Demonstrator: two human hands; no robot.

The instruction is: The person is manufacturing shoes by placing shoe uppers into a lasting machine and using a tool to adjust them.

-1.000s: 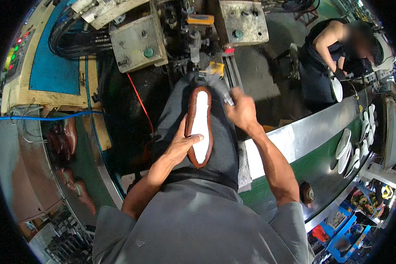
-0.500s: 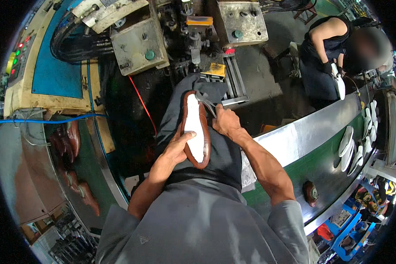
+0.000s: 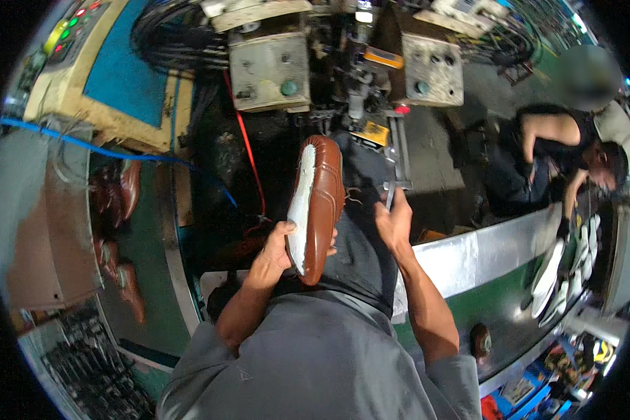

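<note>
Over my lap, my left hand [image 3: 278, 250] is closed around the heel end of a brown leather shoe [image 3: 325, 203], thumb on its white underside [image 3: 299, 217]. The shoe is tilted so that its brown side shows, and its toe points away from me. To the right of the shoe and apart from it, my right hand [image 3: 395, 225] is closed on metal pincers [image 3: 390, 194]. The jaws of the pincers are blurred. A thin loose strand [image 3: 355, 196] shows between the shoe and my right hand.
Ahead stands a machine with two control boxes [image 3: 269, 73] and a red hose [image 3: 248, 150]. Brown shoes [image 3: 128, 290] lie on the left belt. On the green right belt [image 3: 444, 297] are white soles [image 3: 547, 278] and one brown shoe [image 3: 481, 343]. A co-worker [image 3: 549, 136] reaches toward the soles.
My left hand has turned the shoe, so its brown side shows. My right hand has drawn the pincers away from the shoe's toe, to the right. The co-worker's arm now reaches to the belt.
</note>
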